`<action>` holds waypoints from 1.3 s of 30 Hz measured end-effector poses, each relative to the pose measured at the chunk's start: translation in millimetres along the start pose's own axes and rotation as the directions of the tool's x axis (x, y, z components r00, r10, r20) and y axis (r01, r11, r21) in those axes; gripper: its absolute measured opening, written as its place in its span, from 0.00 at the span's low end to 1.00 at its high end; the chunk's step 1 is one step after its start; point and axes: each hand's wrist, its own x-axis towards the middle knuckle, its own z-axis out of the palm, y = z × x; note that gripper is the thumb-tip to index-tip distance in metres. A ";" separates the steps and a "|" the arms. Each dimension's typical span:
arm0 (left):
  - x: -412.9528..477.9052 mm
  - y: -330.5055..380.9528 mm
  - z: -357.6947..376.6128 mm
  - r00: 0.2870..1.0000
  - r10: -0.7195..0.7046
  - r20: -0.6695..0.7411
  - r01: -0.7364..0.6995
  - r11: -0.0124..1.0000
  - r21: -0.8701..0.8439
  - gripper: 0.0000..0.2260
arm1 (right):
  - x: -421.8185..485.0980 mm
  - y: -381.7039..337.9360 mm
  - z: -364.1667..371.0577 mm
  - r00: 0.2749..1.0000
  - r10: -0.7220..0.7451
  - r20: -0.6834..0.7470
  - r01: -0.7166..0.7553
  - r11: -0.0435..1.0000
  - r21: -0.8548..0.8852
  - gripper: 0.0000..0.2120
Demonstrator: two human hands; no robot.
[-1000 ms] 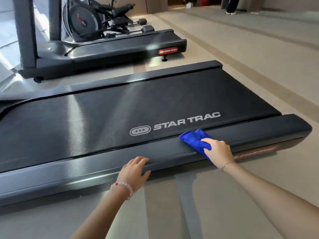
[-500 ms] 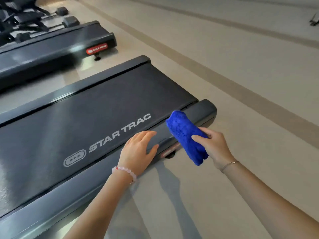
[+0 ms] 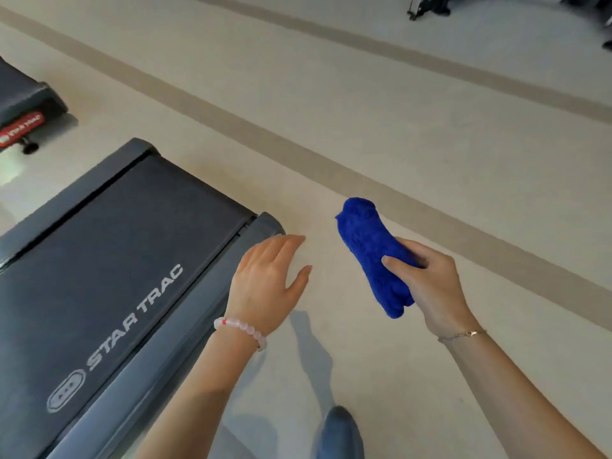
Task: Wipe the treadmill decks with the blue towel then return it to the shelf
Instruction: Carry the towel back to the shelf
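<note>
At the upper left of the frame, the end of a second treadmill (image 3: 20,94) shows its red label (image 3: 23,127). Below it, filling the lower left, lies the nearer treadmill's dark belt (image 3: 109,260), lettered STAR TRAC and edged by a grey side rail (image 3: 198,319). The left hand (image 3: 268,283) is at centre, just past the rail's end. Its fingers are straight, the thumb out, the grip wide and holding nothing. Whether it touches the rail cannot be told. A bead bracelet (image 3: 240,329) circles that wrist.

Right of centre, the blue towel (image 3: 374,256) is bunched into a roll and held above the pale floor (image 3: 331,111), clear of both treadmills. The right hand (image 3: 433,286) is wrapped round its middle, thumb across the front. A shoe (image 3: 337,432) shows at the bottom edge and dark gym equipment (image 3: 427,8) at the upper right. No shelf is in view.

With the towel off the deck, the person appears to be between passes, bound either for the second treadmill or for the shelf. Doing this well calls for a firm hold at the roll's middle so no loose end trails on the floor. It also calls for a check that every deck is wiped before leaving, and a refold to a clean face if wiping remains.
</note>
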 end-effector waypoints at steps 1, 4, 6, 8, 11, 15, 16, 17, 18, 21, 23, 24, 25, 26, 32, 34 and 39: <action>12.0 17.0 -11.3 1.000 0.016 0.004 -0.016 1.000 0.000 0.19 | -3.3 -15.3 -13.8 1.000 0.004 -0.025 -0.004 1.000 0.007 0.12; 51.6 64.5 -42.7 0.998 0.063 0.005 -0.063 0.998 -0.005 0.19 | -8.7 -61.5 -50.8 0.996 0.012 -0.085 -0.009 0.999 0.047 0.13; 78.5 93.6 -63.8 0.996 0.091 0.012 -0.091 0.996 -0.015 0.19 | -11.5 -91.9 -72.8 0.992 0.024 -0.121 -0.017 0.998 0.059 0.14; 103.5 120.9 -86.1 0.992 0.130 0.005 -0.130 0.992 -0.001 0.19 | -14.4 -124.4 -92.6 0.988 0.018 -0.151 -0.007 0.997 0.074 0.15; 139.0 155.0 -119.6 0.981 0.192 -0.018 -0.191 0.981 0.032 0.19 | -16.9 -172.7 -117.4 0.981 0.010 -0.196 0.008 0.996 0.089 0.15; 181.9 185.3 -162.4 0.967 0.246 -0.062 -0.243 0.969 0.048 0.19 | -14.5 -235.2 -141.0 0.969 -0.032 -0.246 0.058 0.993 0.100 0.14; 191.0 191.1 -171.0 0.964 0.257 -0.074 -0.253 0.966 0.058 0.19 | -13.6 -248.6 -144.9 0.966 -0.043 -0.253 0.070 0.993 0.099 0.14; 199.8 196.9 -179.3 0.960 0.267 -0.090 -0.262 0.963 0.065 0.19 | -12.3 -261.8 -148.4 0.964 -0.057 -0.258 0.086 0.991 0.103 0.14; 209.0 202.2 -186.8 0.955 0.278 -0.100 -0.272 0.960 0.067 0.20 | -10.5 -274.3 -151.7 0.962 -0.069 -0.264 0.100 0.989 0.107 0.14; 235.7 216.5 -204.9 0.941 0.317 -0.119 -0.309 0.948 0.083 0.20 | -5.1 -305.9 -159.1 0.955 -0.093 -0.280 0.130 0.985 0.116 0.14; 251.2 223.6 -214.3 0.932 0.336 -0.135 -0.326 0.941 0.089 0.20 | -1.3 -323.6 -162.6 0.955 -0.101 -0.280 0.143 0.981 0.132 0.14; 258.8 226.7 -218.6 0.929 0.342 -0.139 -0.333 0.939 0.085 0.20 | 1.2 -331.8 -164.0 0.954 -0.104 -0.281 0.148 0.979 0.140 0.13; 266.3 229.3 -222.7 0.926 0.349 -0.144 -0.340 0.937 0.084 0.20 | 3.9 -339.8 -165.2 0.953 -0.108 -0.283 0.154 0.977 0.145 0.13; 274.8 230.7 -226.5 0.922 0.357 -0.150 -0.347 0.934 0.089 0.19 | 7.5 -347.8 -165.9 0.951 -0.115 -0.285 0.163 0.976 0.148 0.13; 340.7 223.8 -246.6 0.899 0.396 -0.187 -0.382 0.918 0.105 0.19 | 49.3 -395.4 -163.3 0.941 -0.151 -0.302 0.206 0.966 0.158 0.11; 367.0 215.2 -253.1 0.894 0.398 -0.204 -0.383 0.917 0.111 0.20 | 71.1 -412.4 -158.4 0.940 -0.161 -0.301 0.218 0.962 0.165 0.11; 440.1 185.2 -268.4 0.895 0.375 -0.241 -0.350 0.926 0.139 0.20 | 141.6 -461.9 -140.4 0.944 -0.197 -0.265 0.247 0.954 0.170 0.11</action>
